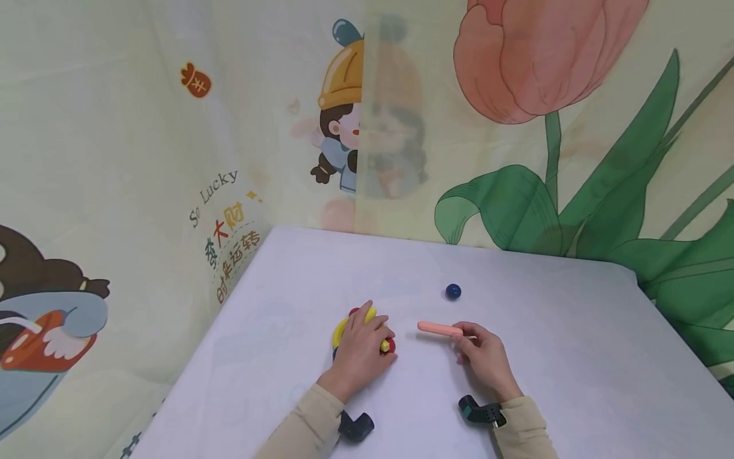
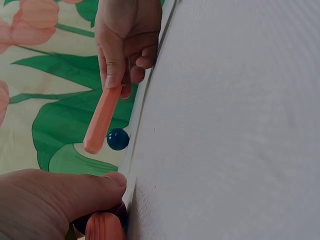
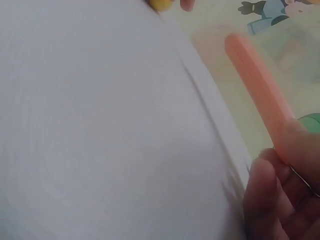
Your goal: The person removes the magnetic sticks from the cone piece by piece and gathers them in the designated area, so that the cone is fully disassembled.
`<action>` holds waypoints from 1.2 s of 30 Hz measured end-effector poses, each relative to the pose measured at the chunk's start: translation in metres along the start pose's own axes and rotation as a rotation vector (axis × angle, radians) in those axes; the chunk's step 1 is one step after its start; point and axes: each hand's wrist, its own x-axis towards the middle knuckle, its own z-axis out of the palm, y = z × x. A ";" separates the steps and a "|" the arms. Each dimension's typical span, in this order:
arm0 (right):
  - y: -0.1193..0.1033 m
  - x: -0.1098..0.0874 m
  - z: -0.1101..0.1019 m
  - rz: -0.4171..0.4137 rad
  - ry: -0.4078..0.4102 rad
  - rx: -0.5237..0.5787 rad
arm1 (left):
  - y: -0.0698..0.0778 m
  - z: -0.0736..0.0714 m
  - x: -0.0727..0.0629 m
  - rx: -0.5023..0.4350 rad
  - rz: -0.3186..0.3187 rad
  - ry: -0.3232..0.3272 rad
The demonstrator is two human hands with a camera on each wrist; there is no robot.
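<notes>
Grip pinched on one end of a salmon-coloured rod (image 1: 437, 329), a person's right hand (image 1: 490, 358) holds the piece just above a white-covered desk (image 1: 573, 331), its free end pointing across toward the left hand (image 1: 360, 354). From where I stand, that left hand lies over a cluster (image 1: 371, 313) of coloured pieces, its fingers spread across the top; whether its grip clasps them or only rests there I cannot tell, as the hand hides much of what lies beneath. Around its edges show a curved yellow piece (image 1: 339, 331) and a red ball (image 1: 392, 345), while the view from the left wrist picks out a dark ball (image 2: 120, 212) and a second rod (image 2: 105, 227), also salmon-coloured, by the thumb. The held rod and the cluster are near each other but apart. Farther back on the desk, a glossy blue ball (image 1: 453, 292) sits alone, touched by neither hand. Black wrist devices (image 1: 480, 412) are worn at the cuffs of beige sleeves (image 1: 309, 421). Behind the desk hangs a printed backdrop (image 1: 115, 159) with a large pink tulip (image 1: 550, 57), green leaves (image 1: 516, 210) and a cartoon figure (image 1: 338, 150); lettering (image 1: 216, 185) reads "So Lucky."
</notes>
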 end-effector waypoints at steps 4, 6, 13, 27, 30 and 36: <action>0.001 0.005 -0.007 0.020 0.035 -0.024 | -0.001 0.001 0.000 -0.002 0.002 0.008; 0.002 0.007 -0.013 0.025 0.061 -0.052 | -0.001 0.001 -0.001 -0.010 0.005 0.016; 0.021 0.020 -0.052 0.037 0.153 -0.166 | -0.001 0.002 -0.001 -0.016 0.022 0.040; 0.056 0.055 -0.112 0.149 0.145 -0.195 | 0.000 0.001 0.000 -0.096 -0.025 0.034; 0.062 0.061 -0.117 0.136 0.140 -0.197 | -0.001 0.003 -0.001 -0.128 -0.008 0.104; 0.072 0.069 -0.128 0.139 0.128 -0.169 | -0.004 0.005 0.002 -0.211 0.050 0.333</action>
